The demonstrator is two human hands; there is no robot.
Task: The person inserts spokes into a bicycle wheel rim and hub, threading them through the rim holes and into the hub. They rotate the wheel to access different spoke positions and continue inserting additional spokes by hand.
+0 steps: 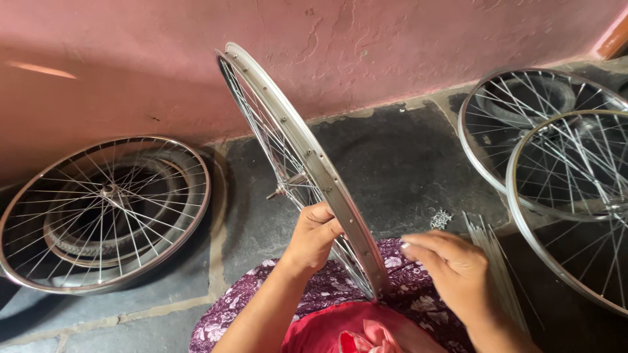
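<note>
A silver bicycle wheel rim (288,131) with thin spokes stands upright on its edge, its lower end resting on my lap over purple flowered cloth (418,301). My left hand (313,236) grips the rim's left side near the bottom, fingers curled over the edge. The hub axle (280,191) shows just above that hand. My right hand (451,267) hovers to the right of the rim, fingers extended toward it, holding nothing that I can see.
A spoked wheel (104,212) lies flat over a tyre at left. Two more spoked wheels (556,163) overlap at right. A bundle of loose spokes (494,248) and a small pile of nipples (441,219) lie on the dark stone floor. A pink wall (392,46) stands behind.
</note>
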